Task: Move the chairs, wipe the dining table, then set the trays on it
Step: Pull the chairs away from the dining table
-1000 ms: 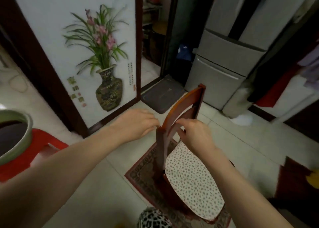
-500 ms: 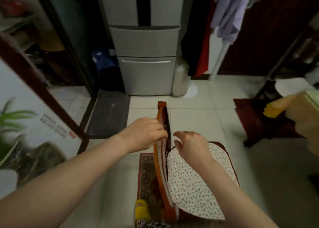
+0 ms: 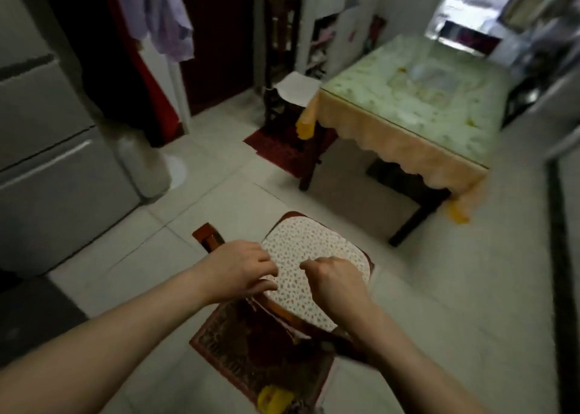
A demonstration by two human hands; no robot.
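Observation:
A wooden chair (image 3: 209, 236) with a white speckled seat cushion (image 3: 314, 253) stands on a small patterned rug just in front of me. My left hand (image 3: 241, 269) is curled over the top of the chair's backrest and grips it. My right hand (image 3: 335, 283) hovers over the cushion with its fingers curled; what it holds is hidden. The dining table (image 3: 417, 115), covered with a pale green top and an orange scalloped cloth, stands at the upper right. A second chair (image 3: 295, 93) with a white seat is tucked at the table's far left corner. No trays are in view.
A grey fridge (image 3: 47, 150) fills the left side, with a white container (image 3: 141, 162) beside it. Clothes (image 3: 163, 18) hang by a dark door behind. A yellow slipper (image 3: 273, 399) lies on the rug (image 3: 251, 357) near my feet. Pale tiled floor lies between chair and table.
My view has swung right, from the wall picture past the fridge to the dining table. The chair has turned with my hands, its seat now facing the table. My left hand stays on the backrest.

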